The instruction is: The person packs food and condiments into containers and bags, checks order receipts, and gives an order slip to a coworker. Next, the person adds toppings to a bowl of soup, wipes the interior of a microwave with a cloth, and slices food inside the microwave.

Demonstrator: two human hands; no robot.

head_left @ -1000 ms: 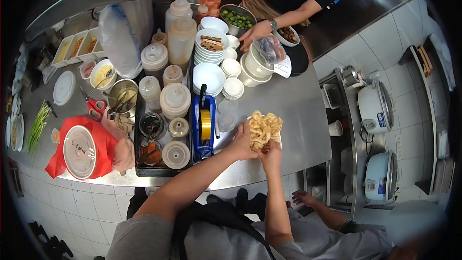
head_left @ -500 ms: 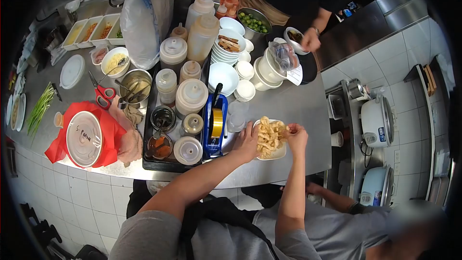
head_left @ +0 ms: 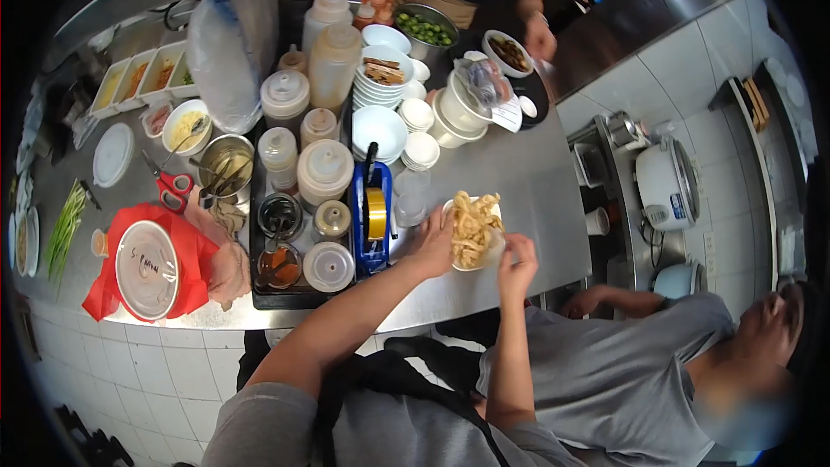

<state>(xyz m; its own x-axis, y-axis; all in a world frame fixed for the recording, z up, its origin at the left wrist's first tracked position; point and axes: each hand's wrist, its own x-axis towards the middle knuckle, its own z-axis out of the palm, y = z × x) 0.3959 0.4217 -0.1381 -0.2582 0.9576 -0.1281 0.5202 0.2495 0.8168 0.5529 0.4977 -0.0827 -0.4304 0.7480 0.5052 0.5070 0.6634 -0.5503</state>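
Puffy, golden fried pieces (head_left: 472, 223) are heaped in a small white container (head_left: 464, 267) on the steel counter. My left hand (head_left: 435, 245) grips the container's left side, its fingertips partly hidden against the food. At the lower right side is my right hand (head_left: 517, 268), its fingers pinched together. Something pale and translucent shows by those fingers, too unclear to name. A blue tape dispenser (head_left: 372, 225) with yellow tape stands left of my left hand. Between them are clear plastic cups (head_left: 412, 201).
A black tray (head_left: 259, 294) holds several squeeze bottles and sauce jars. Stacked white bowls (head_left: 380, 131) stand behind. Further left are red scissors (head_left: 175, 190) and a lidded tub (head_left: 147, 268) in red plastic. One co-worker stands across the counter; another person in grey (head_left: 622, 363) is at right.
My right hand has come down from the top of the fried pieces to the container's lower right. The co-worker's hand across the counter has moved off the bowl. The view has shifted slightly.
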